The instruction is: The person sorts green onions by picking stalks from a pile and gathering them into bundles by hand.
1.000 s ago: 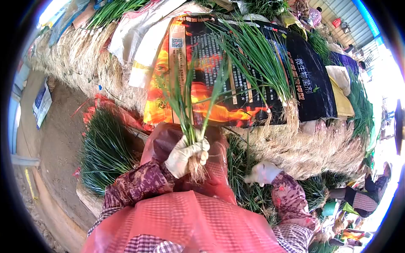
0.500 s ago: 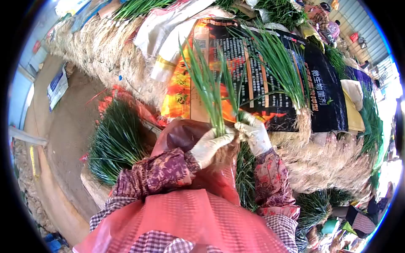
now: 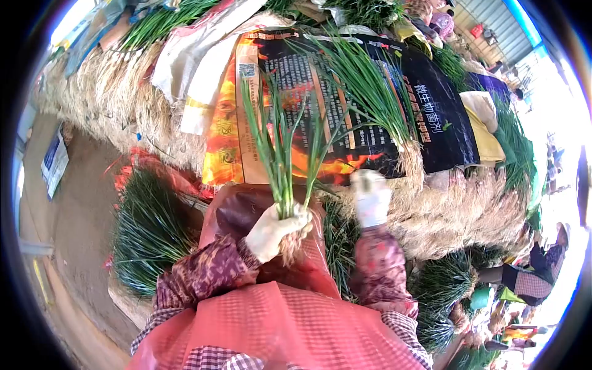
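My left hand [image 3: 275, 229], in a white glove, is closed round the lower stems of a small bunch of green onions [image 3: 280, 157]; the leaves point up and pale roots hang below the fist. To the right, my right hand [image 3: 370, 191], also gloved, is raised near the front edge of a black and orange printed sack [image 3: 246, 154]. Motion blurs its fingers, so whether they hold anything cannot be made out. A larger bunch of green onions [image 3: 370, 86] lies on the sack, its roots at the front edge.
Rooted onions [image 3: 456, 216] are piled under the sack. A dark green bundle [image 3: 145, 228] stands at the left beside red netting [image 3: 142, 161]. More greens [image 3: 441, 290] lie at lower right, near a bent-over person [image 3: 533, 277]. White sacks [image 3: 200, 68] cover the pile at upper left.
My right hand has left the bunch in my left hand and moved away to the right. Earlier it was lower at the right, then at the bunch. My left hand keeps its hold.
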